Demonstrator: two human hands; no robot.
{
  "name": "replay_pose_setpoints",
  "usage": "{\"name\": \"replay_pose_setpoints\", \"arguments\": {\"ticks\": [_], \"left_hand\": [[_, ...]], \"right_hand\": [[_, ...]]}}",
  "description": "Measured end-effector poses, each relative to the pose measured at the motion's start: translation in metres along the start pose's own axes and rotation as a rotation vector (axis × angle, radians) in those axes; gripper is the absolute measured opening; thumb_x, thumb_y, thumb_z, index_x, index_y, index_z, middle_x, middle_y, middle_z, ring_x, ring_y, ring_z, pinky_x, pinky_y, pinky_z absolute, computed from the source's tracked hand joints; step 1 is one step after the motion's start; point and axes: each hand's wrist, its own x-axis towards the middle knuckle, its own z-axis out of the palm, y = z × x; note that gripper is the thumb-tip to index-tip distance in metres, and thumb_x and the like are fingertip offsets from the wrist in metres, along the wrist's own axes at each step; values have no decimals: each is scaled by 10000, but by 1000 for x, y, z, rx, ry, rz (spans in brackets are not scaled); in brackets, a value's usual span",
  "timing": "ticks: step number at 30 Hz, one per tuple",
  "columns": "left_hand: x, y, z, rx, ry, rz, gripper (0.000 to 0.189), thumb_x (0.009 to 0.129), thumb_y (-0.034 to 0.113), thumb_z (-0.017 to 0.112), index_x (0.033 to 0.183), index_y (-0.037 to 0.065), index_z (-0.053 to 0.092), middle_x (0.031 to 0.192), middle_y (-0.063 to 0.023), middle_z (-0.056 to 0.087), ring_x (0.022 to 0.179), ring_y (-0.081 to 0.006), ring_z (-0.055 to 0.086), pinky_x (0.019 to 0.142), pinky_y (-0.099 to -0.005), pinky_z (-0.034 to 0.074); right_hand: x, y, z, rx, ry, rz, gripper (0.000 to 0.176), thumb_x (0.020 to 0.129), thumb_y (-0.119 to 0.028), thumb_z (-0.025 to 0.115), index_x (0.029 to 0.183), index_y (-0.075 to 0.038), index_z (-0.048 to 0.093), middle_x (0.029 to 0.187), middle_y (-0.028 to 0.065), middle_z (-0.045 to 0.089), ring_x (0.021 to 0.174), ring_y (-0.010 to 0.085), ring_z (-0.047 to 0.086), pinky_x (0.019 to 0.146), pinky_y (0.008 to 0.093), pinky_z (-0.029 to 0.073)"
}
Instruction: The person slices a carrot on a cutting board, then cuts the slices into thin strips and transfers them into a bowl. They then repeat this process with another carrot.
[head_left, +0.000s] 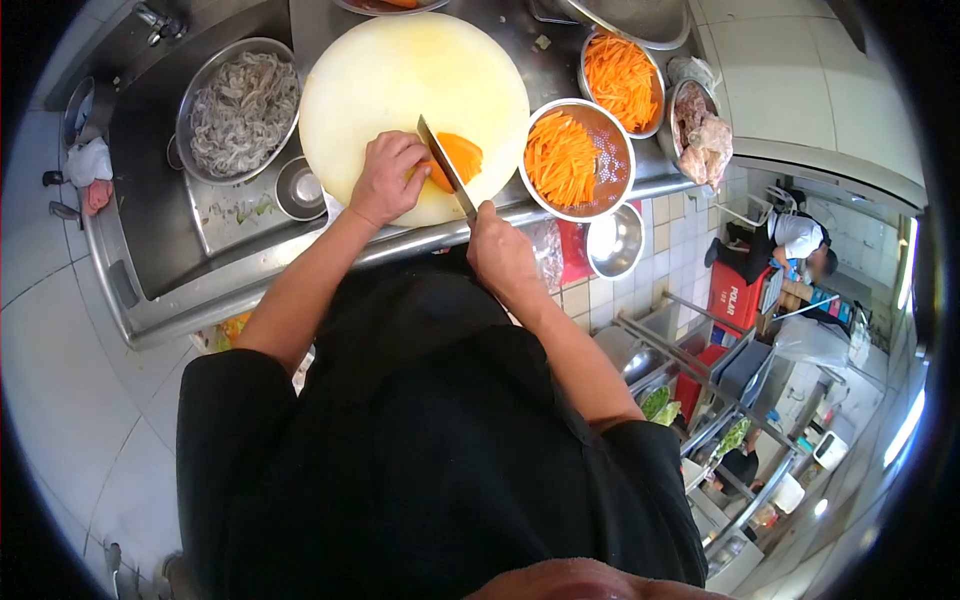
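On a round white cutting board (410,70) lies an orange carrot piece (462,155), its thin slices fanned out to the right of a knife (446,168). My right hand (503,255) is closed around the knife's handle at the board's near edge, and the blade points away from me across the carrot. With bent fingers, my left hand (392,178) presses on the carrot just left of the blade. A perforated metal colander (612,135) to the right of the board holds cut carrot strips (560,158).
Behind the colander, a bowl of carrot strips (620,80) stands beside a container of raw meat (703,140). Left are a sink (150,240), a pan of greyish strips (243,110) and a small metal bowl (300,188). Another person (795,240) sits far right, past a metal rack (700,375).
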Motion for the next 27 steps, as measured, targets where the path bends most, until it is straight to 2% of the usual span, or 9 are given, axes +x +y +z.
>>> {"name": "replay_pose_setpoints", "arguments": {"ticks": [10,14,19,27], "left_hand": [[1,2,0,1,20,8,211,848,92,723,1057,61,710,1122,-98,655,1138,-323,588,1001,-443,434],[1,2,-1,-1,20,14,209,849,89,719,1056,67,704,1123,-98,655,1126,-325,591,998,-445,435],[1,1,0,1,9,2,193,856,90,712,1047,73,692,1118,-97,654,1124,-333,586,999,-445,436],[1,0,-2,-20,15,-2,201,860,70,709,1060,56,692,1119,-109,647,1132,-344,573,1005,-451,440]], "right_hand": [[-28,-22,-55,-66,-53,30,83,950,-50,532,986,18,565,760,266,714,719,436,736,666,541,586],[-31,-17,-43,-41,-54,26,111,951,-48,531,1031,23,559,775,275,716,741,443,740,669,544,588],[6,-4,9,-27,-67,12,150,949,-51,536,1076,29,538,783,278,722,743,453,741,679,538,597],[-8,-15,-33,-46,-29,3,97,957,-72,549,1013,7,558,739,254,717,701,434,737,660,539,591]]}}
